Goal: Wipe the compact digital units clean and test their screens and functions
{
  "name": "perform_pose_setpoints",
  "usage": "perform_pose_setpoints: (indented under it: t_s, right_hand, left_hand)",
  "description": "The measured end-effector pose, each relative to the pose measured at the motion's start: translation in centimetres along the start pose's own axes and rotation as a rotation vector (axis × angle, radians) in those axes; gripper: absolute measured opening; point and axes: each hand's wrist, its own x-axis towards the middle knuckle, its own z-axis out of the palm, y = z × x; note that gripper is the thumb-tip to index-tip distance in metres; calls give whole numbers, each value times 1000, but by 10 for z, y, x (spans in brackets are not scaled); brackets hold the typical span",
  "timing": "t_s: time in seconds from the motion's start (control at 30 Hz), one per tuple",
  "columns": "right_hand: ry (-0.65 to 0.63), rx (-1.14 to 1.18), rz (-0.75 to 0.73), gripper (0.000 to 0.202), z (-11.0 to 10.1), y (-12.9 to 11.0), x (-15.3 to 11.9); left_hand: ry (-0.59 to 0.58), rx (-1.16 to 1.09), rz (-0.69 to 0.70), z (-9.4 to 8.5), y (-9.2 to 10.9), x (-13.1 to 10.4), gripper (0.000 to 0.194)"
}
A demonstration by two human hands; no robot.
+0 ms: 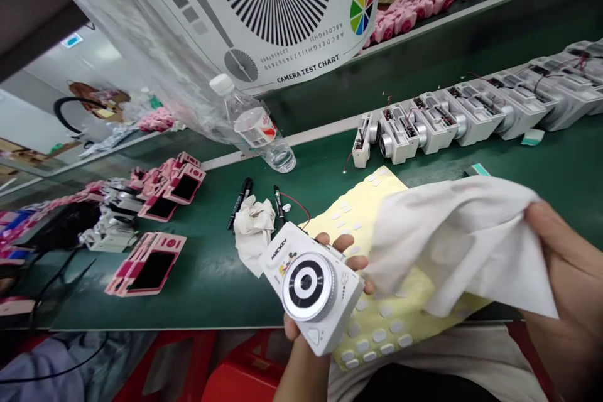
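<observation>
My left hand is wrapped round a white toy camera with a round lens, "MICKEY" lettering and a small cartoon print on its front. The camera is tilted, lens up, near the table's front edge. A thin red wire rises behind its top. On the right, my right hand grips a thin white cloth by one edge, and the cloth spreads leftward, blurred, close to the camera. Beneath both lies a yellow sheet dotted with white oval stickers, partly covered by the cloth.
A crumpled white tissue, black markers and a water bottle stand beyond the camera. White camera bodies with exposed insides line the back right. Pink cameras lie at left. A camera test chart hangs behind.
</observation>
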Motion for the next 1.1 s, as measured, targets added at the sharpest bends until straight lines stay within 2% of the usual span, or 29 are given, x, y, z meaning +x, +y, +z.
perform_pose_setpoints:
  t_s: [0.07,0.1,0.13,0.2,0.27,0.33,0.4,0.57,0.67,0.77,0.87,0.97,1.03,1.1]
  right_hand:
    - [171,-96,-73,35,-4,3,2]
    - [185,-209,-123,34,-4,3,2]
    - [120,-351,-187,32,-4,4,4]
    - [-128,-649,-359,34,0,9,7]
    - [-314,-882,-570,44,5,15,10]
    - [-315,-1013,-731,49,10,20,8]
    - [-280,-1013,-812,44,15,18,0]
    - [-383,-803,-856,30,21,-7,-30]
    - [-406,-739,-851,30,25,-13,-32]
    - [-384,-742,-844,27,27,-8,-23]
    - [-390,-715,-776,27,25,-2,-19]
    - [-469,-577,-609,33,21,-4,-25]
    - [-612,-385,-445,44,19,-8,-32]
    - [-772,-186,-282,57,20,-13,-39]
  left_hand:
    - [62,-17,-10,4,-2,0,72]
    - [91,-21,-18,6,-3,0,70]
    - [116,-22,-28,8,-4,-1,68]
    - [164,-24,-48,12,-6,-2,66]
    - [191,-40,-72,15,-7,-4,64]
    - [181,-90,-79,19,-8,-4,62]
    - [147,-147,-68,23,-8,-4,59]
    - [120,-147,-37,30,-8,-4,55]
    - [186,-87,-19,34,-8,-7,51]
    - [303,35,13,36,-9,-10,44]
    - [435,306,57,31,-12,-12,47]
    - [517,885,126,21,-10,-12,55]
    - [485,1368,231,17,-5,-8,59]
    - [381,1812,374,17,3,-2,61]
